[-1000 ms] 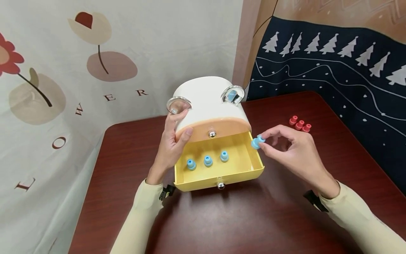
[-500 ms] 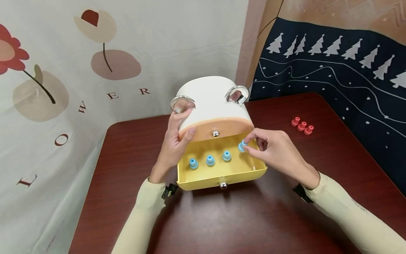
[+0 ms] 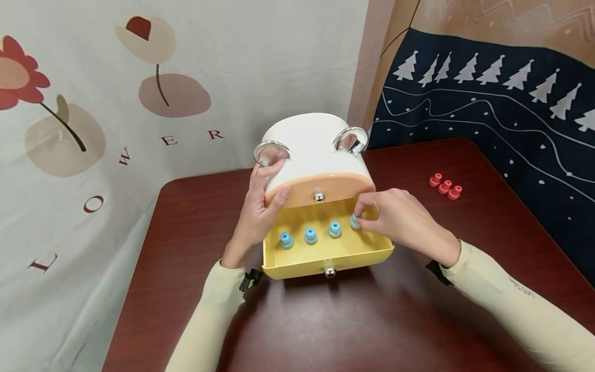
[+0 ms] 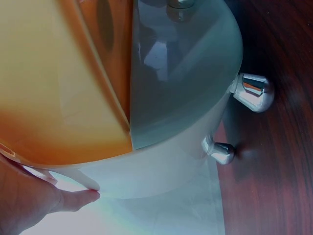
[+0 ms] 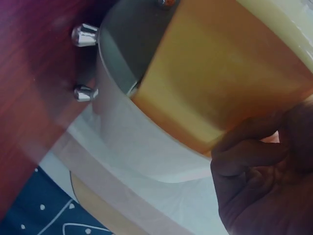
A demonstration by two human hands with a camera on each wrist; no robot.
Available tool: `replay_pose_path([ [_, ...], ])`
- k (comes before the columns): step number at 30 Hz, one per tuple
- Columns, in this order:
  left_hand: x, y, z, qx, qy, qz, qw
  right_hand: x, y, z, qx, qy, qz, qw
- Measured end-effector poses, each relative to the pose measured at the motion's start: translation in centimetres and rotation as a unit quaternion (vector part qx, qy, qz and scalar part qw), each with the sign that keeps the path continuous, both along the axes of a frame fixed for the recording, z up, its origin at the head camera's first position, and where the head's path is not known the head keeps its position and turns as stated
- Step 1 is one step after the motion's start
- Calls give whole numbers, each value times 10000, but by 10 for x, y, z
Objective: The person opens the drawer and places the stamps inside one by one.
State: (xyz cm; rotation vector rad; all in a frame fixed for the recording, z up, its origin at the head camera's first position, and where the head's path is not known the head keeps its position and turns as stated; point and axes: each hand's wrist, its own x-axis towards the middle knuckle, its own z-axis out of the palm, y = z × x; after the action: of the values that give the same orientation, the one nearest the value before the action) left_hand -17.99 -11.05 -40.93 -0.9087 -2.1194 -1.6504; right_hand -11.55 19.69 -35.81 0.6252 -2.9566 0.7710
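A small white drawer cabinet stands on the table, its yellow lower drawer pulled out. My left hand grips the cabinet's left side, thumb on the front of the orange upper drawer. Inside the yellow drawer, my right hand pinches a small blue stepped peg, partly hidden by the fingers. To its left, three matching blue pegs stand in a row. The left wrist view shows a fingertip against the cabinet's wall. In the right wrist view the held peg is hidden.
Three red pegs stand in a row on the dark red table, right of the cabinet. Two silvery rings rise from the cabinet's top. Silvery feet project from its underside. Printed cloths hang behind the table.
My right hand has carried the blue peg from beside the drawer's right wall leftward and down into the drawer, into line with the others. The left hand keeps its hold on the cabinet.
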Motion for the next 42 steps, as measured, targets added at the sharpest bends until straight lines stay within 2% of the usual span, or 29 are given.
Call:
replay_pose_path([
  [5, 0, 1, 0, 13, 51, -57, 10000, 0, -3, 5, 375, -171, 58, 9991],
  [13, 1, 0, 1, -16, 28, -20, 10000, 5, -7, 8, 670, -20, 69, 9977],
  [16, 2, 1, 1, -15, 10, -36, 10000, 14, -4, 5, 417, 160, -134, 9989],
  [20, 2, 1, 1, -19, 29, -27, 10000, 30, 4, -4, -349, 1055, -419, 9929],
  [23, 1, 1, 1, -14, 44, -22, 10000, 44, 6, -12, -1127, 1541, -648, 9795],
  [26, 1, 0, 1, -12, 52, -21, 10000, 59, 1, -19, -2037, 1532, -880, 9630],
  [29, 0, 0, 1, 25, 77, 8, 10000, 77, -9, -26, -2941, 1480, -1024, 9387],
  [33, -1, 0, 2, 125, 52, 15, 9999, 96, -25, -37, -3937, 1587, -872, 9012],
  [34, -1, 0, 3, 133, 37, 25, 9999, 100, -29, -40, -4103, 1569, -823, 8946],
  [37, -1, -2, 2, 91, 57, 98, 9999, 111, -43, -54, -4510, 1343, -703, 8796],
  [39, -2, -3, 2, 14, 109, 154, 9998, 117, -53, -65, -4817, 916, -714, 8686],
  [42, -2, -3, 2, -67, 166, 169, 9997, 125, -65, -79, -5187, 178, -936, 8496],
])
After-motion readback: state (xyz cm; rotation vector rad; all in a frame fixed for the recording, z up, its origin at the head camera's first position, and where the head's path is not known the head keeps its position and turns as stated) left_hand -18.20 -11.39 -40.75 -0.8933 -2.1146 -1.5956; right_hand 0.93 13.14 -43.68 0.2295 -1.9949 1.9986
